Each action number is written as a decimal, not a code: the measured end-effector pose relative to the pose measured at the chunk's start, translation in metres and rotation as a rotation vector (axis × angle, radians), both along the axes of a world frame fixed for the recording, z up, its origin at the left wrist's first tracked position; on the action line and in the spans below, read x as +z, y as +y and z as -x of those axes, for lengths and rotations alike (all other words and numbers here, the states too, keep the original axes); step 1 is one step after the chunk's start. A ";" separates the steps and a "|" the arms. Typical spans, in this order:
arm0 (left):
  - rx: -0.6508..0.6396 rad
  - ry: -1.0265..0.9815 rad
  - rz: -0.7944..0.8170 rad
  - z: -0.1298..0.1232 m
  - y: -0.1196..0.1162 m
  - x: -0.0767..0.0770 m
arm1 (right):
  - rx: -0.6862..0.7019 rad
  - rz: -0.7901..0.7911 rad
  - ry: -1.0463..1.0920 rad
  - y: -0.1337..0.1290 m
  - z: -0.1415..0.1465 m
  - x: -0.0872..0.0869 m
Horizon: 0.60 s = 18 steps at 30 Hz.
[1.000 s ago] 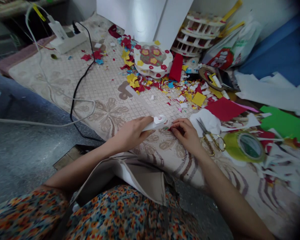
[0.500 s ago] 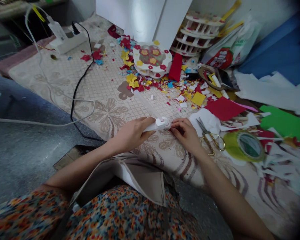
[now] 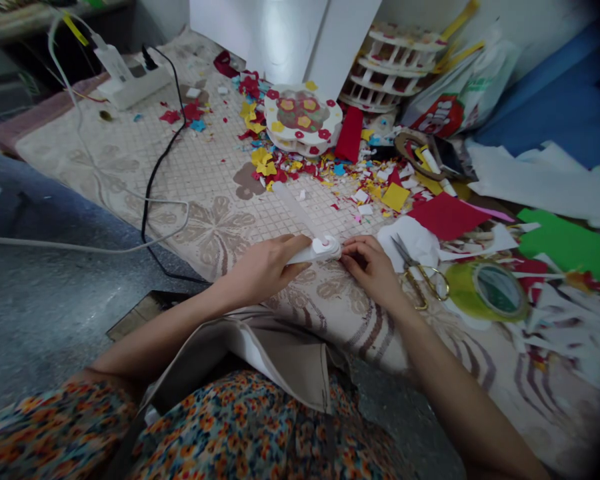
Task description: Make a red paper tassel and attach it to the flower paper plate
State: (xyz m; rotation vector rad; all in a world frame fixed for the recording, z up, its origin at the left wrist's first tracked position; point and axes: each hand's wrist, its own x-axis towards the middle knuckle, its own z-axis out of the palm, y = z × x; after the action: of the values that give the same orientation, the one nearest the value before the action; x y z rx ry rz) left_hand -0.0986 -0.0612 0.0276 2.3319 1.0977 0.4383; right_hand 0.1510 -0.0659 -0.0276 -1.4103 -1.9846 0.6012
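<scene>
My left hand (image 3: 267, 263) is closed around a slim white piece with a rounded end and a small pinkish dot (image 3: 325, 245). From that end a pale, translucent strip (image 3: 297, 210) slants away over the table. The thumb and fingers of my right hand (image 3: 373, 263) are pinched together at the piece's right edge. Any small bit between those fingertips is hidden. To the right of this hand lie open scissors with gold handles (image 3: 420, 270), partly on some white paper (image 3: 413, 240).
Beyond my hands stands a white scalloped paper model with flowers (image 3: 303, 120), amid coloured scraps. A yellow tape roll (image 3: 487, 290) and green paper (image 3: 575, 247) lie right. A power strip (image 3: 135, 83) with a black cable (image 3: 155, 173) is left. A tiered white model (image 3: 397, 70) stands behind.
The white piece has turned slightly, and the far end of its translucent strip has swung a little to the right. Both hands keep nearly the same place and hold.
</scene>
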 end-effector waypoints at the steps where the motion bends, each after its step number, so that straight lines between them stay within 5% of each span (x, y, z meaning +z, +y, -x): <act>1: 0.000 0.001 0.000 0.000 0.000 0.000 | 0.000 0.000 -0.002 0.000 0.000 0.000; 18: 0.010 0.003 -0.011 0.002 -0.001 0.000 | -0.005 -0.001 -0.025 0.000 0.001 0.002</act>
State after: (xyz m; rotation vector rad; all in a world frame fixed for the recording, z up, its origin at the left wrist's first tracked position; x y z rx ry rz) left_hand -0.1004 -0.0627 0.0280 2.3383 1.1121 0.4454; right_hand 0.1505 -0.0664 -0.0259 -1.4285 -2.0002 0.5834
